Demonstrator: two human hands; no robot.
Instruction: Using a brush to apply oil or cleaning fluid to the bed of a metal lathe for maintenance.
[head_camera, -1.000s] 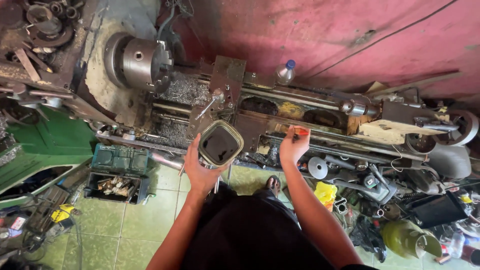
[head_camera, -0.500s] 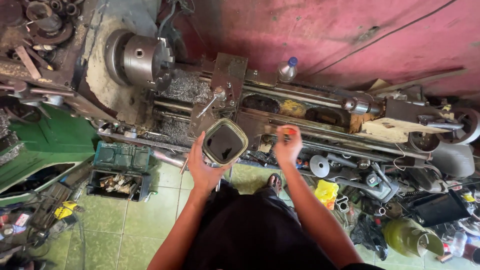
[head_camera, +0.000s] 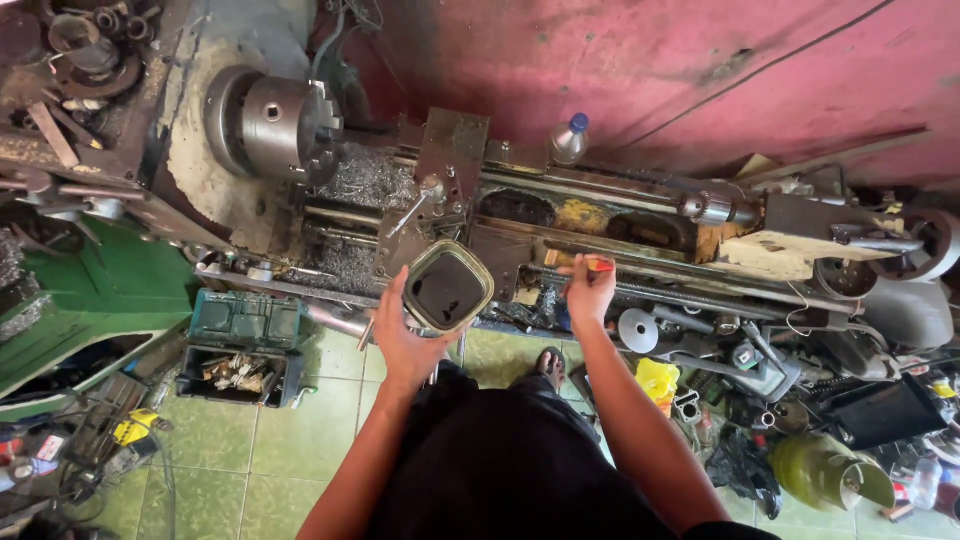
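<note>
My left hand (head_camera: 405, 335) has its grip closed around the lower side of a squarish metal can (head_camera: 447, 290), fingers wrapped up its near wall, thumb on the left edge. The can sits above the palm, tilted so its open mouth faces up at me; the inside looks dark and I cannot tell what is in it.

My right hand (head_camera: 588, 292) is just to the right of the can, apart from it, with fingers pinched on a small orange-red object (head_camera: 599, 265) that pokes out past the fingertips toward the right. I cannot tell what it is.

Both hands hover over the front edge of a lathe (head_camera: 520, 215) that runs across the view. Its chuck (head_camera: 280, 125) is well to the upper left, with metal shavings (head_camera: 370, 180) heaped on the bed beside it. A plastic bottle (head_camera: 568, 140) with a blue cap stands on the far side, against the red wall (head_camera: 650, 70). Below the left hand, on the green tiled floor (head_camera: 210, 450), lies a green toolbox (head_camera: 245, 320).
</note>
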